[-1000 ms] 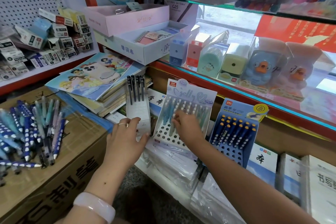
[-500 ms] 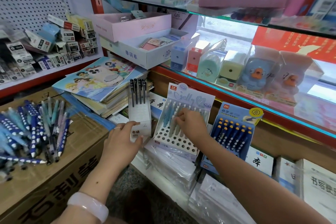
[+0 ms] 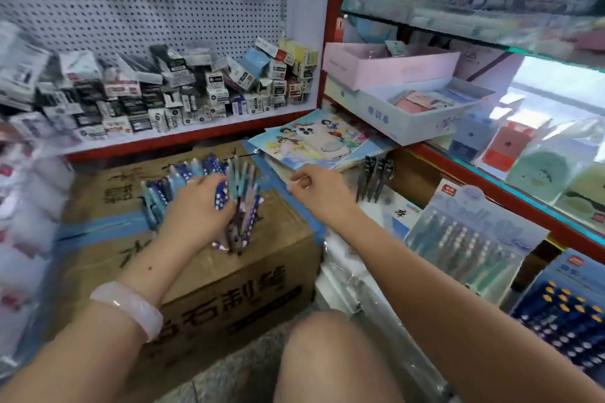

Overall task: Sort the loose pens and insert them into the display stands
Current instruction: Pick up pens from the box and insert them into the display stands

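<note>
The loose pens (image 3: 229,186) are piled on top of a taped cardboard box (image 3: 229,278), right under the left hand (image 3: 199,209). That hand is laid over the near side of the pile with its fingers bent down into the pens; whether any pen is actually gripped can't be told, since the frame is motion-blurred and the fingertips are buried in the pile. The right hand (image 3: 317,190) is held just beside the pile, over the box's right edge, fingers loosely curled and nothing held in it.

The pens are seen as a messy bundle: dark blue barrels with white dots mixed with pale teal and greyish ones, mostly lined up pointing away from the person.

Off to the right, well apart from the pile, a light blue stand (image 3: 471,242) is partly filled with pale pens, and a darker blue stand (image 3: 566,321) at the frame edge is loaded with navy pens with yellow tips. A few black pens (image 3: 373,177) are stuck upright between the box and the stands.
</note>
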Tool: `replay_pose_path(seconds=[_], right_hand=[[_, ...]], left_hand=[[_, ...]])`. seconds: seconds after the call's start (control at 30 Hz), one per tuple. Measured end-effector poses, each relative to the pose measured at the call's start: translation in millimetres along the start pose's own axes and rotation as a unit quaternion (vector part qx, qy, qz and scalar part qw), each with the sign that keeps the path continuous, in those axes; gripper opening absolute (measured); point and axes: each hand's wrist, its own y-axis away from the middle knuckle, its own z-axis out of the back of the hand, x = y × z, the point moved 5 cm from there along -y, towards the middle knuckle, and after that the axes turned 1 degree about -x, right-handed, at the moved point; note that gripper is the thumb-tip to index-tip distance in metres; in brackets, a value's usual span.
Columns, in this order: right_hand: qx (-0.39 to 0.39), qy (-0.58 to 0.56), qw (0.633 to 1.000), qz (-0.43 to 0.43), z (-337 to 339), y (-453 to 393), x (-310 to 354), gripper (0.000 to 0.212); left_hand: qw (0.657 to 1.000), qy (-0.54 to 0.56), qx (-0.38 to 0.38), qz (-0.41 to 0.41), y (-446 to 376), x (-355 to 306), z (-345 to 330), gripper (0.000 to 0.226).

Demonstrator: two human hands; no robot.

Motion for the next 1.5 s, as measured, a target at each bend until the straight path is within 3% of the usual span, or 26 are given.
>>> replay_pose_path(seconds=[0.2, 0.4, 0.73, 0.87, 0.97, 1.07, 1.2, 1.4, 1.5], right_hand=[[0.076, -0.019, 0.997, 0.026, -82, -41, 50, 0.029], [0.116, 0.005, 0.993, 0.023, -137, -74, 56, 0.028], [0.112, -0.012, 0.993, 0.019, -148, -106, 52, 0.032], [0.113, -0.004, 0.994, 0.005, -149, -111, 48, 0.030], [0.159, 0.072, 0.984, 0.030, -157, -107, 50, 0.017], [0.228, 0.185, 0.952, 0.082, -175, -91, 61, 0.024], [0.264, 0.274, 0.917, 0.119, -204, -75, 67, 0.030], [0.250, 0.233, 0.936, 0.080, -203, -80, 68, 0.010], [0.237, 0.132, 0.962, 0.044, -185, -87, 66, 0.027]], left_hand=[[0.994, -0.058, -0.009, 0.092, 3, 120, 21, 0.045], [0.977, -0.081, 0.031, 0.192, -12, 181, 5, 0.049], [0.943, 0.055, 0.058, 0.322, -87, 191, -42, 0.046], [0.938, 0.051, 0.070, 0.334, -104, 191, -57, 0.032], [0.939, 0.037, 0.071, 0.334, -111, 193, -55, 0.035], [0.942, 0.019, 0.080, 0.326, -115, 200, -55, 0.028], [0.945, -0.026, 0.067, 0.318, -114, 204, -53, 0.021], [0.940, -0.013, 0.066, 0.333, -112, 212, -51, 0.029], [0.937, 0.002, 0.056, 0.344, -109, 211, -47, 0.036]])
